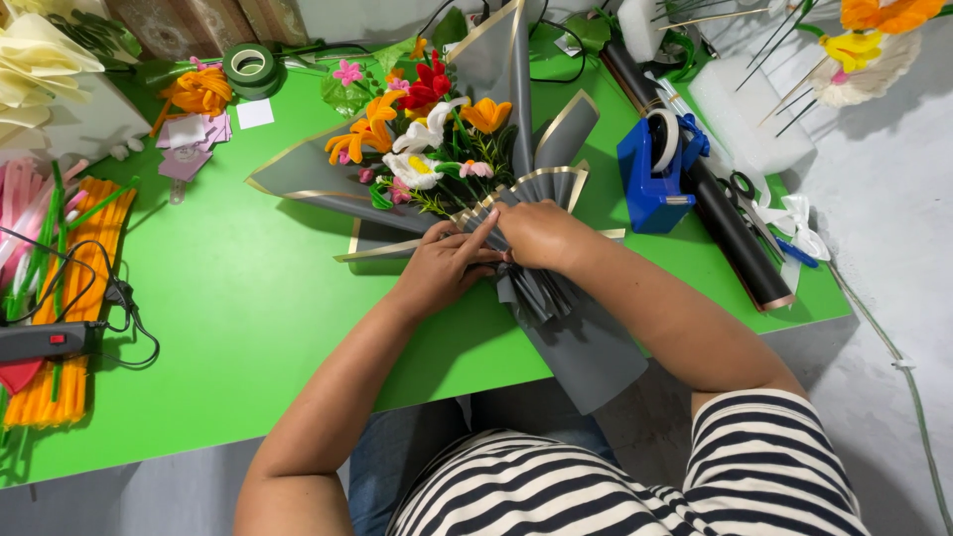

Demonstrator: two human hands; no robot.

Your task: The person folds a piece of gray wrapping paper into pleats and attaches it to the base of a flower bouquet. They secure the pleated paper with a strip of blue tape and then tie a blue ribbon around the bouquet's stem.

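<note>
A bouquet of pipe-cleaner flowers (429, 134), orange, red, white and pink, lies on the green table (248, 298), wrapped in grey paper with gold edges (516, 79). My left hand (445, 270) presses on the gathered pleats of the wrap at the bouquet's neck, index finger stretched toward the fold. My right hand (541, 235) grips the same gathered paper from the right side. The wrap's tail (586, 347) hangs over the table's front edge toward my lap.
A blue tape dispenser (655, 169) and a black roll (730, 228) lie right of the bouquet, with scissors (749, 199). A glue gun (45, 340) rests on orange pipe cleaners (74, 298) at the left. Green tape roll (250, 67) sits at the back.
</note>
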